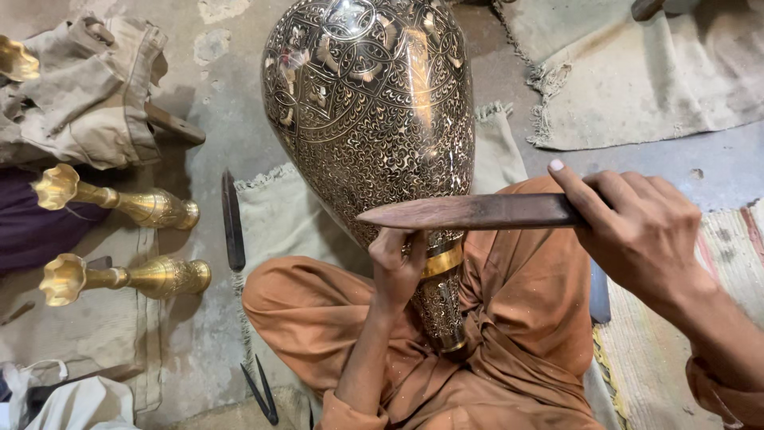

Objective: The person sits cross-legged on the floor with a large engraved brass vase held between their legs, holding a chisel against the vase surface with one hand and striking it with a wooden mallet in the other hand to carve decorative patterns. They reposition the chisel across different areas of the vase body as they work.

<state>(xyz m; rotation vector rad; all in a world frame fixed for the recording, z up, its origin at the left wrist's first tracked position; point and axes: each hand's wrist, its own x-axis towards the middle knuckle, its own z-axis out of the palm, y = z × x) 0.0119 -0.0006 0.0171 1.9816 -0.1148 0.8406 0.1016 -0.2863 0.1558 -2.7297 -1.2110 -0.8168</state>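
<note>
A large brass vase (370, 103) with dense dark engraved patterns lies tilted, its narrow neck resting in my lap between orange-clothed legs. My left hand (395, 263) is closed against the vase near its neck, fingers pinched as if around a small tool that I cannot make out. My right hand (641, 231) grips one end of a long flat wooden stick (477, 212). The stick reaches left across the vase, its pointed tip just above my left hand.
Two small brass vases (119, 203) (127, 277) lie on the left beside crumpled cloth (87, 87). A dark metal tool (232, 223) and a pair of pointed dividers (261, 390) rest on the floor. Woven mats (637, 80) cover the ground at the right.
</note>
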